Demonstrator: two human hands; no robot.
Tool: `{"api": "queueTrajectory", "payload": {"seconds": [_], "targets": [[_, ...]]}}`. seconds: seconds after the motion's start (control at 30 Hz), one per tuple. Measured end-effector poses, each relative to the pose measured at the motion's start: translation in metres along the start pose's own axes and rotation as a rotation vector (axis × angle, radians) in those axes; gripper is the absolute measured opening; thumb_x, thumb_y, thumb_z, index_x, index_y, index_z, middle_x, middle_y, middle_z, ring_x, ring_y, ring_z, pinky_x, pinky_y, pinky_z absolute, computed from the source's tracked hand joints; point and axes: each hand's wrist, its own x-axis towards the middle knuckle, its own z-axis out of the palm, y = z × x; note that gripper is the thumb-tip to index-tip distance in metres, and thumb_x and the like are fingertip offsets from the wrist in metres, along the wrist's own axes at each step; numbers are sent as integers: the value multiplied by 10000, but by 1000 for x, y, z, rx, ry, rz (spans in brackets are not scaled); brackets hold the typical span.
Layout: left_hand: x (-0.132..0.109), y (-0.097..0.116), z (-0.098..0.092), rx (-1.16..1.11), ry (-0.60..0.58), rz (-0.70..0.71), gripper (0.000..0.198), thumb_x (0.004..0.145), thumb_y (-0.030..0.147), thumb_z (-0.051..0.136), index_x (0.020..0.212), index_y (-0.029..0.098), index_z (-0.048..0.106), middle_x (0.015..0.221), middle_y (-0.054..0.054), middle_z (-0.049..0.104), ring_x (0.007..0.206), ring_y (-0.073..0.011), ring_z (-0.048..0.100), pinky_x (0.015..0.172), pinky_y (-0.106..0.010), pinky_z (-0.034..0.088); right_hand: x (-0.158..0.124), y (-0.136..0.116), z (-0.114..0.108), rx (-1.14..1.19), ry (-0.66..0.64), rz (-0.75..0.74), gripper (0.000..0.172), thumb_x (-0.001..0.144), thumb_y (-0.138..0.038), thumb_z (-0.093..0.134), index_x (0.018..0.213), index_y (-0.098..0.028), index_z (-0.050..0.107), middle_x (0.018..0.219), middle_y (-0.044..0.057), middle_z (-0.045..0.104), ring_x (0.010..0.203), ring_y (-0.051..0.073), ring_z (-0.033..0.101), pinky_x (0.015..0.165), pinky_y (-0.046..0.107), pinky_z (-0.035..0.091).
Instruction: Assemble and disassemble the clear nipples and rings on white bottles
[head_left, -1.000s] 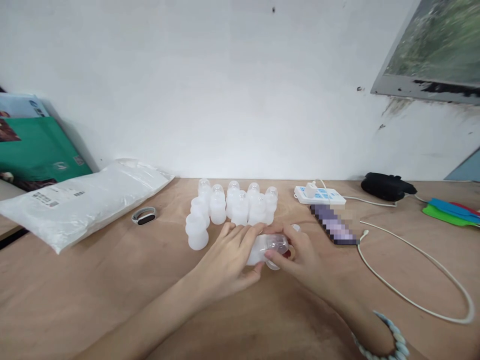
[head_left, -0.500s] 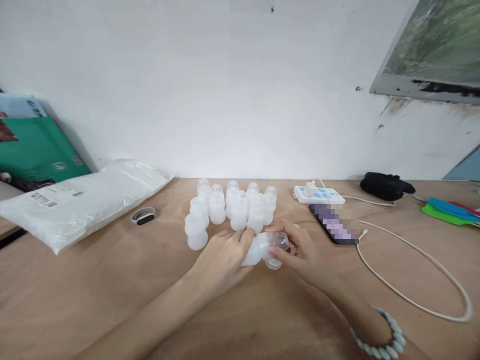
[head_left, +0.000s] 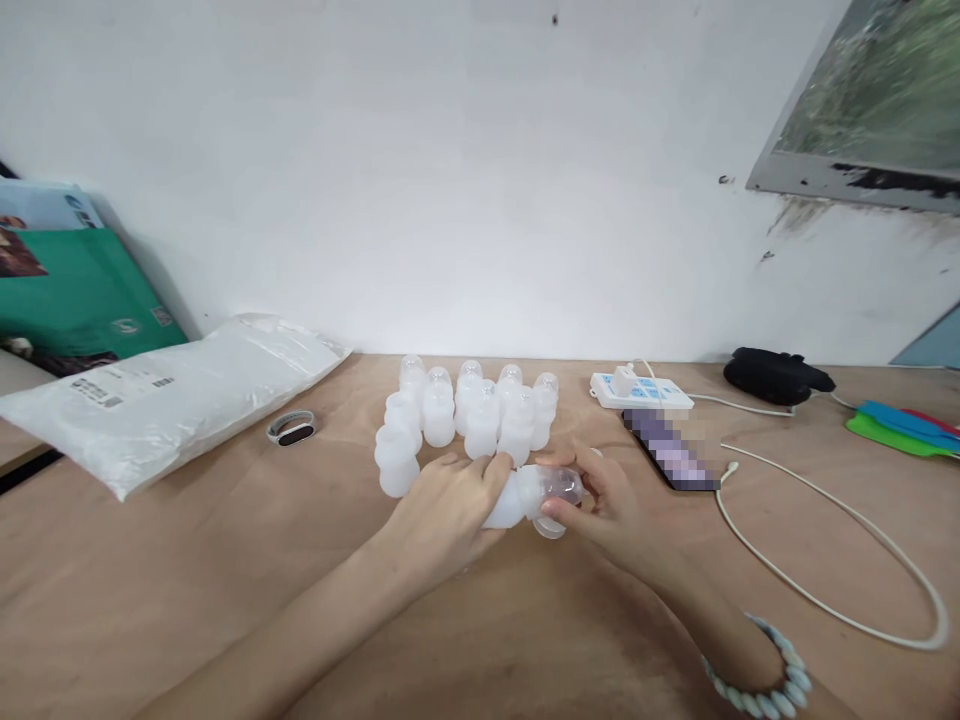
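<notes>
A milky white baby bottle [head_left: 508, 500] lies tilted on its side above the table, its clear domed cap [head_left: 562, 484] pointing right. My left hand [head_left: 446, 500] is wrapped round the bottle's body. On the cap end, the fingers and thumb of my right hand [head_left: 600, 495] are closed. Just under that end shows a clear round piece [head_left: 551, 527], partly hidden by the bottle and my right hand. Behind my hands stand several more bottles [head_left: 482, 420] with clear caps. Two bottles without caps [head_left: 397, 462] stand at the left of the group.
A white plastic parcel [head_left: 187, 395] and a wristband [head_left: 291, 428] lie to the left. On the right are a power strip [head_left: 679, 395], a phone [head_left: 667, 450], a looped white cable [head_left: 832, 500], a black case [head_left: 776, 375] and coloured flat pieces [head_left: 900, 430]. A white wall [head_left: 465, 200] rises behind.
The camera view has shifted slightly. Both hands keep their hold on the bottle and cap, with the right fingers moved only a little.
</notes>
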Motion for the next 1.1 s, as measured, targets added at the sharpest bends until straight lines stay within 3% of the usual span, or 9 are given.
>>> {"api": "queueTrajectory", "payload": {"seconds": [0.13,0.33,0.5,0.67,0.87,1.03,1.1], "targets": [[0,0,0,0,-7,-2,245,836,178,585,1071,169,515,975,-88,732,837,-299,686,668,-366,516,1,1,1,126,-14,28,346,853,-540,640,911,-200,614,761,0,585,651,144,517,546,241,400],[0,-3,0,48,24,22,186,855,179,590,1026,154,522,976,-97,720,899,-302,674,710,-381,524,2,0,0,-43,3,-32,341,817,-501,695,972,-204,627,745,1,598,642,150,528,532,243,393],[0,-3,-1,16,10,14,212,828,160,600,1026,156,526,957,-82,723,880,-293,671,675,-365,516,2,-2,-2,92,-23,12,342,856,-533,639,943,-203,623,790,14,627,699,167,573,573,254,434],[1,-4,-2,10,5,2,232,837,167,574,1062,151,524,963,-85,727,856,-291,681,662,-363,503,2,-2,-3,-50,0,-65,323,825,-467,700,1003,-206,633,778,9,627,681,162,562,550,246,405],[1,-2,-3,-24,-14,-22,249,787,141,563,1032,166,529,935,-71,731,846,-292,685,629,-343,483,3,-1,-5,68,-13,-25,305,870,-483,640,989,-202,633,844,21,640,740,172,595,623,270,461],[0,-6,-2,-17,-7,-46,251,790,139,549,1038,170,527,944,-68,731,815,-276,693,604,-318,461,3,-3,-4,-57,30,-135,330,806,-434,735,1037,-213,653,898,38,695,799,195,631,706,303,491],[0,-6,-3,-20,-18,-52,247,791,146,555,1035,171,533,942,-69,733,824,-278,696,605,-316,461,4,-1,-5,-27,39,-110,299,839,-462,685,1000,-211,666,856,35,697,754,191,635,658,295,497]]}}
